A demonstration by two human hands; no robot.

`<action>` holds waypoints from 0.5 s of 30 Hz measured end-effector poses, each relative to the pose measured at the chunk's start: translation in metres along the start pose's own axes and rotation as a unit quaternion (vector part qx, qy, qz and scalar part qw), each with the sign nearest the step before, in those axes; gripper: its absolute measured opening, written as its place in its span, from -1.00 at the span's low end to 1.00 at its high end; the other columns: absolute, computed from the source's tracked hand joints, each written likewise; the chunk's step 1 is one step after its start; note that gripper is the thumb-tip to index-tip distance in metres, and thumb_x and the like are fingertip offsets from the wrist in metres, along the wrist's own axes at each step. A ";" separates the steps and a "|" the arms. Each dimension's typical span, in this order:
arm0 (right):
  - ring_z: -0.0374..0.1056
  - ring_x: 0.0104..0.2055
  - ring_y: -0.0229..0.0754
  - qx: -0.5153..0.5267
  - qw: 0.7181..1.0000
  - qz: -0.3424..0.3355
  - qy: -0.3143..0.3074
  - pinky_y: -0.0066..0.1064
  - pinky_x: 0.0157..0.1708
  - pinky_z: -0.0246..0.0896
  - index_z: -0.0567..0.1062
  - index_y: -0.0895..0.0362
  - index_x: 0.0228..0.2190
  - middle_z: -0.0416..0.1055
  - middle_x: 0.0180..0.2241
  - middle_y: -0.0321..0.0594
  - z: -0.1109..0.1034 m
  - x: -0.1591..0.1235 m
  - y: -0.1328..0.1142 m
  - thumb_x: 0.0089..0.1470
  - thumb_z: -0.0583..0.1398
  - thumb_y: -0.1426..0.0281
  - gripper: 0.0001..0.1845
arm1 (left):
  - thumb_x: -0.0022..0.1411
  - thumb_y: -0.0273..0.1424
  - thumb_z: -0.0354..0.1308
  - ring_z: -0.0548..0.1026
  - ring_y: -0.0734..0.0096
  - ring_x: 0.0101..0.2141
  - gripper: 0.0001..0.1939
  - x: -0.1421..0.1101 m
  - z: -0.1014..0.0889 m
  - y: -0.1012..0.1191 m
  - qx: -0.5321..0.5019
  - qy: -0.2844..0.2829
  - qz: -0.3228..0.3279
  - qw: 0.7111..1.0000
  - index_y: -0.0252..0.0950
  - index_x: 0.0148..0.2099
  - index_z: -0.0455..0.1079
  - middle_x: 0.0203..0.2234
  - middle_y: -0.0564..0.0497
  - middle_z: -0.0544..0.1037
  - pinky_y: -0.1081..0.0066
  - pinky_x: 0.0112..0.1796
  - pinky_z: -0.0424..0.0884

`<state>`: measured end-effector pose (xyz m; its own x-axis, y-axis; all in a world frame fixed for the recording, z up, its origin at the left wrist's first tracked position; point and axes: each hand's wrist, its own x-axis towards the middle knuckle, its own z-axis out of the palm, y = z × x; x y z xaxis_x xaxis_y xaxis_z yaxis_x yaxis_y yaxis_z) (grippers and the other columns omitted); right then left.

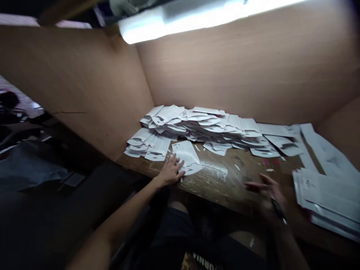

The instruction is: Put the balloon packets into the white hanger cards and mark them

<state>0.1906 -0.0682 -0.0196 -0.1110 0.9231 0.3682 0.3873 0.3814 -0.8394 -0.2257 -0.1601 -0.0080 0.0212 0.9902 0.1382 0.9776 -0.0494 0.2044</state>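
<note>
A flat white packet [186, 153] with small print and a curved flap lies on the brown tabletop. My left hand [169, 171] rests at its left edge, fingers spread and touching it, not wrapped around it. Over the table to the right, my right hand [268, 193] is smeared by motion. A slim dark pen-like tool [278, 210] with a bright tip is tucked in that hand, while the index finger points left. Whether the tool is a pen or a blade cannot be made out.
Many similar white packets [202, 122] are heaped along the back wall. Another stack [329, 193] stands at the right, near a white plastic sheet [332, 150]. Paper scraps [237, 167] dot the tabletop [219, 183]. Wooden panels [112, 82] enclose it; a lit tube lamp [182, 22] hangs above.
</note>
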 end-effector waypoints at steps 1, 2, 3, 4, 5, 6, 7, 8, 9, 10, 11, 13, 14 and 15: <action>0.54 -0.36 0.03 0.076 0.995 0.041 -0.051 -0.14 -0.32 0.46 0.39 0.04 0.15 0.58 -0.31 -0.06 0.014 -0.004 -0.009 0.39 -0.06 -0.12 -0.38 | 0.39 -0.12 0.19 0.07 -0.14 0.46 -0.39 -0.002 0.009 0.021 -0.009 -0.015 0.034 0.999 -0.21 0.39 0.35 0.29 -0.25 0.42 -0.21 0.40 0.02; 0.52 -0.40 0.00 0.138 0.982 0.080 -0.103 -0.18 -0.37 0.44 0.43 0.05 0.05 0.56 -0.35 -0.09 0.025 -0.007 -0.019 0.38 -0.08 -0.14 -0.38 | 0.38 -0.12 0.20 0.09 -0.13 0.46 -0.38 -0.004 0.016 0.040 -0.024 -0.024 0.065 0.997 -0.21 0.40 0.34 0.28 -0.26 0.42 -0.16 0.39 0.08; 0.48 -0.43 -0.04 0.155 0.972 0.107 -0.142 -0.24 -0.41 0.41 0.48 0.06 -0.07 0.54 -0.39 -0.14 0.034 -0.008 -0.027 0.36 -0.02 -0.13 -0.43 | 0.37 -0.13 0.22 0.11 -0.13 0.45 -0.38 -0.005 0.021 0.057 -0.044 -0.029 0.088 0.995 -0.21 0.39 0.34 0.27 -0.26 0.42 -0.12 0.38 0.13; 0.46 -0.42 -0.08 0.145 0.968 0.117 -0.169 -0.29 -0.41 0.39 0.51 0.07 -0.15 0.53 -0.39 -0.16 0.040 -0.008 -0.035 0.33 0.09 -0.09 -0.50 | 0.36 -0.14 0.23 0.13 -0.13 0.44 -0.39 -0.005 0.024 0.070 -0.063 -0.031 0.106 0.992 -0.21 0.38 0.35 0.29 -0.25 0.40 -0.10 0.37 0.16; 0.46 -0.38 -0.09 0.133 0.967 0.116 -0.183 -0.32 -0.39 0.38 0.53 0.07 -0.19 0.54 -0.37 -0.17 0.044 -0.006 -0.040 0.28 0.17 -0.04 -0.57 | 0.36 -0.15 0.23 0.14 -0.14 0.43 -0.40 -0.003 0.026 0.079 -0.077 -0.031 0.119 0.989 -0.21 0.36 0.37 0.32 -0.25 0.38 -0.10 0.37 0.18; 0.47 -0.35 -0.10 0.119 0.967 0.115 -0.196 -0.34 -0.37 0.38 0.55 0.08 -0.21 0.56 -0.35 -0.18 0.046 -0.003 -0.044 0.23 0.23 0.03 -0.63 | 0.35 -0.16 0.24 0.14 -0.16 0.43 -0.42 -0.001 0.028 0.085 -0.089 -0.028 0.128 0.987 -0.22 0.35 0.38 0.35 -0.24 0.34 -0.11 0.37 0.17; 0.48 -0.32 -0.09 0.106 0.966 0.109 -0.207 -0.34 -0.34 0.39 0.57 0.08 -0.22 0.57 -0.33 -0.18 0.047 0.000 -0.045 0.19 0.27 0.09 -0.68 | 0.34 -0.17 0.24 0.14 -0.19 0.43 -0.43 0.001 0.029 0.088 -0.097 -0.024 0.133 0.986 -0.23 0.33 0.40 0.38 -0.22 0.31 -0.13 0.38 0.15; 0.49 -0.29 -0.08 0.095 0.966 0.102 -0.218 -0.33 -0.31 0.40 0.59 0.09 -0.22 0.59 -0.31 -0.18 0.047 0.004 -0.045 0.16 0.28 0.13 -0.70 | 0.33 -0.18 0.25 0.14 -0.20 0.42 -0.44 0.003 0.031 0.089 -0.104 -0.020 0.135 0.985 -0.24 0.31 0.41 0.40 -0.21 0.29 -0.14 0.38 0.14; 0.50 -0.27 -0.06 0.082 0.966 0.094 -0.228 -0.30 -0.27 0.41 0.62 0.09 -0.23 0.61 -0.30 -0.17 0.047 0.007 -0.044 0.14 0.29 0.15 -0.72 | 0.33 -0.18 0.25 0.14 -0.21 0.42 -0.44 0.005 0.032 0.089 -0.109 -0.018 0.137 0.984 -0.26 0.30 0.42 0.40 -0.21 0.29 -0.14 0.38 0.14; 0.51 -0.25 -0.04 0.067 0.967 0.085 -0.233 -0.28 -0.23 0.42 0.64 0.09 -0.25 0.62 -0.30 -0.16 0.046 0.010 -0.042 0.12 0.30 0.16 -0.72 | 0.33 -0.17 0.24 0.14 -0.22 0.42 -0.44 0.006 0.033 0.088 -0.113 -0.017 0.138 0.984 -0.27 0.30 0.42 0.40 -0.20 0.30 -0.13 0.38 0.15; 0.52 -0.25 -0.02 0.051 0.968 0.076 -0.233 -0.26 -0.20 0.42 0.66 0.09 -0.27 0.64 -0.30 -0.15 0.046 0.012 -0.039 0.12 0.30 0.16 -0.72 | 0.33 -0.17 0.23 0.13 -0.22 0.43 -0.44 0.006 0.034 0.088 -0.117 -0.017 0.140 0.983 -0.29 0.30 0.43 0.39 -0.21 0.31 -0.13 0.39 0.15; 0.52 -0.29 -0.02 0.039 0.971 0.074 -0.222 -0.25 -0.23 0.42 0.69 0.11 -0.26 0.64 -0.33 -0.13 0.049 0.016 -0.033 0.13 0.28 0.12 -0.66 | 0.34 -0.17 0.23 0.11 -0.21 0.43 -0.44 0.006 0.034 0.087 -0.127 -0.017 0.141 0.982 -0.31 0.30 0.42 0.39 -0.21 0.32 -0.12 0.39 0.14; 0.51 -0.33 -0.03 0.041 0.971 0.080 -0.223 -0.26 -0.27 0.41 0.69 0.12 -0.25 0.63 -0.36 -0.14 0.051 0.018 -0.030 0.14 0.27 0.10 -0.64 | 0.33 -0.18 0.23 0.11 -0.20 0.44 -0.44 0.005 0.033 0.087 -0.134 -0.017 0.141 0.981 -0.31 0.30 0.42 0.39 -0.22 0.32 -0.12 0.40 0.14; 0.49 -0.37 -0.05 0.043 0.969 0.085 -0.228 -0.28 -0.32 0.40 0.69 0.12 -0.24 0.62 -0.39 -0.15 0.053 0.019 -0.028 0.14 0.26 0.09 -0.62 | 0.33 -0.19 0.23 0.10 -0.20 0.44 -0.44 0.005 0.033 0.088 -0.141 -0.016 0.140 0.980 -0.30 0.30 0.42 0.39 -0.21 0.32 -0.12 0.40 0.14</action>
<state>0.1295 -0.0588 -0.0106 -0.4525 0.8915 0.0225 0.3596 0.2055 -0.9102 -0.1331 -0.1552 -0.0214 0.2907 0.9364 0.1966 0.8361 -0.3485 0.4236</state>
